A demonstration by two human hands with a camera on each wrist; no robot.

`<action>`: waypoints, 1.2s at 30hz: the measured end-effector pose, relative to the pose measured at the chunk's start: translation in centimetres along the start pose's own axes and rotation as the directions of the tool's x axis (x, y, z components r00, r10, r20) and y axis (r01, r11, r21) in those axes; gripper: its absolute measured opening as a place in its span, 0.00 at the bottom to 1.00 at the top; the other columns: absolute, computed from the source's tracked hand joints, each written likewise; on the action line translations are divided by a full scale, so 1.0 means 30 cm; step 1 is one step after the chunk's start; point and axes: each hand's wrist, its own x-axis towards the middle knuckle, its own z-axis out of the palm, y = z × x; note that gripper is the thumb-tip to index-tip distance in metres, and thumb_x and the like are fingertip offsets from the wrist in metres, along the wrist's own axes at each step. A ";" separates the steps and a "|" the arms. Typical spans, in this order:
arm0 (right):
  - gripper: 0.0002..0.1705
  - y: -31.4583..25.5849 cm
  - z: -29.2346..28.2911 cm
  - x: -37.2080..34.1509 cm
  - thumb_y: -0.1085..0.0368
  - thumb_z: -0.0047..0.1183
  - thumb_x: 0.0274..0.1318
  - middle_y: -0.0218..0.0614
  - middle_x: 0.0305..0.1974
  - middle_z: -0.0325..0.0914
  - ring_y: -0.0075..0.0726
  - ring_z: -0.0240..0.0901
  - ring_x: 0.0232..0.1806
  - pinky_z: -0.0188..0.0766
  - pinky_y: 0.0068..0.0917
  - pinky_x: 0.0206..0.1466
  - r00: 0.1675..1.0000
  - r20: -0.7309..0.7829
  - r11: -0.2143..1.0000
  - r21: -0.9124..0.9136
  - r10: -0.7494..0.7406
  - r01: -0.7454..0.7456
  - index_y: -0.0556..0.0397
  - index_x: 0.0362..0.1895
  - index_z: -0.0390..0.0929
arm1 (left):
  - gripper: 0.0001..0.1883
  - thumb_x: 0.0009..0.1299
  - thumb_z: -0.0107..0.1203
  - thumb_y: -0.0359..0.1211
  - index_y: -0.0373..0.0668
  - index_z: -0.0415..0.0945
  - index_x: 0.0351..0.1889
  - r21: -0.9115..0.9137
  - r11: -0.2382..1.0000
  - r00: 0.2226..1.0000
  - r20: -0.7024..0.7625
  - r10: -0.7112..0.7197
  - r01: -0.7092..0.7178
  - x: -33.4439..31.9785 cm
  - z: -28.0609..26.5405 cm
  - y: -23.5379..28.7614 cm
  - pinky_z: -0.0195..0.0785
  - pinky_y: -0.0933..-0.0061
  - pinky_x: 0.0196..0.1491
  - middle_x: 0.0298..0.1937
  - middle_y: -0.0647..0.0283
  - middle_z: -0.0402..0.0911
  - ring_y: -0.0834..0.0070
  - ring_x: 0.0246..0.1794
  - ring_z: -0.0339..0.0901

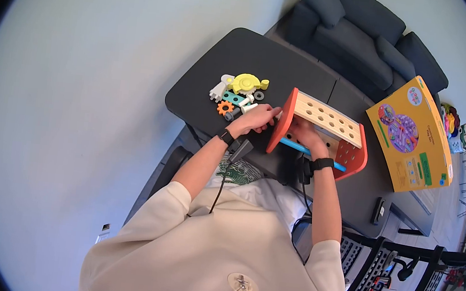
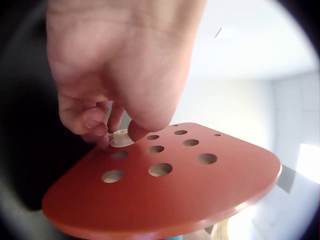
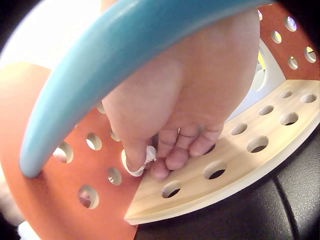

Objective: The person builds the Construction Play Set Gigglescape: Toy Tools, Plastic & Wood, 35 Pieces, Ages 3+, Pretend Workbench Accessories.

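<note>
While pinching a peg (image 2: pixel 122 138) outside the left panel (image 2: pixel 150 202) with left hand (image 1: pixel 258 119) and a white nub (image 3: pixel 151 154) inside with right hand (image 1: pixel 303 132), seems mid-fastening on a joined frame (image 1: pixel 328 118), with loose parts (image 1: pixel 246 83) unfitted at left on tabletop (image 1: pixel 288 60).

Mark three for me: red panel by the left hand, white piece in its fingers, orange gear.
Red panel (image 2: pixel 175 200): left wrist view, bare face.
White piece (image 2: pixel 121 139): left wrist view, exposed side.
Orange gear (image 1: pixel 221 109): head view, face.
</note>
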 end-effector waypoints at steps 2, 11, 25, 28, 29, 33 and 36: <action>0.23 -0.010 0.000 -0.004 0.65 0.58 0.68 0.42 0.58 0.83 0.43 0.79 0.60 0.74 0.39 0.65 1.000 0.013 1.000 -0.002 0.003 -0.003 0.53 0.66 0.78 | 0.28 0.85 0.44 0.57 0.39 0.77 0.54 0.025 1.000 1.000 -0.020 0.006 -0.005 0.021 0.004 -0.016 0.66 0.77 0.27 0.40 0.67 0.78 0.82 0.28 0.71; 0.24 -0.001 -0.001 -0.002 0.63 0.58 0.69 0.41 0.59 0.82 0.43 0.78 0.60 0.73 0.38 0.65 0.999 -0.006 0.994 -0.103 -0.037 0.037 0.52 0.67 0.77 | 0.24 0.86 0.47 0.52 0.39 0.77 0.44 0.058 0.998 0.999 0.015 0.036 -0.037 0.067 -0.002 -0.046 0.66 0.77 0.28 0.37 0.67 0.76 0.82 0.28 0.70; 0.21 -0.030 -0.004 -0.007 0.61 0.58 0.70 0.43 0.55 0.84 0.46 0.81 0.54 0.75 0.41 0.61 1.000 -0.030 0.995 -0.101 -0.009 0.006 0.54 0.63 0.78 | 0.20 0.87 0.44 0.48 0.40 0.74 0.55 0.016 0.998 0.998 -0.009 0.060 -0.059 0.018 0.020 -0.036 0.71 0.77 0.33 0.41 0.67 0.76 0.82 0.34 0.74; 0.19 -0.051 -0.044 -0.043 0.61 0.57 0.70 0.46 0.55 0.84 0.51 0.81 0.54 0.76 0.43 0.60 0.995 -0.022 0.958 -0.274 -0.098 0.088 0.54 0.61 0.80 | 0.20 0.87 0.42 0.48 0.41 0.70 0.61 -0.015 0.994 0.993 -0.054 0.104 -0.105 -0.008 0.023 -0.006 0.75 0.74 0.36 0.46 0.64 0.78 0.80 0.35 0.77; 0.18 -0.047 -0.037 -0.065 0.60 0.57 0.70 0.51 0.54 0.83 0.55 0.81 0.56 0.76 0.46 0.60 0.981 -0.044 0.959 -0.226 -0.188 0.173 0.55 0.58 0.81 | 0.20 0.87 0.41 0.47 0.42 0.68 0.64 -0.003 0.992 0.990 -0.063 0.129 -0.129 -0.011 0.018 0.000 0.77 0.73 0.38 0.50 0.63 0.77 0.78 0.36 0.78; 0.16 -0.280 -0.089 -0.360 0.61 0.56 0.70 0.51 0.50 0.84 0.55 0.81 0.56 0.77 0.45 0.59 0.955 -0.197 0.847 -0.524 -0.222 0.089 0.55 0.55 0.83 | 0.27 0.87 0.41 0.52 0.41 0.69 0.68 0.043 0.973 0.971 -0.064 0.229 -0.227 -0.075 -0.016 0.051 0.76 0.68 0.51 0.57 0.62 0.77 0.73 0.50 0.79; 0.11 -0.445 -0.163 -0.552 0.67 0.54 0.72 0.44 0.50 0.84 0.47 0.83 0.51 0.78 0.38 0.54 0.893 -0.421 0.966 -0.253 -0.161 0.055 0.53 0.53 0.84 | 0.35 0.86 0.38 0.59 0.42 0.64 0.78 0.029 0.962 0.963 -0.008 0.270 -0.270 -0.138 -0.030 0.091 0.71 0.64 0.63 0.72 0.59 0.71 0.69 0.64 0.74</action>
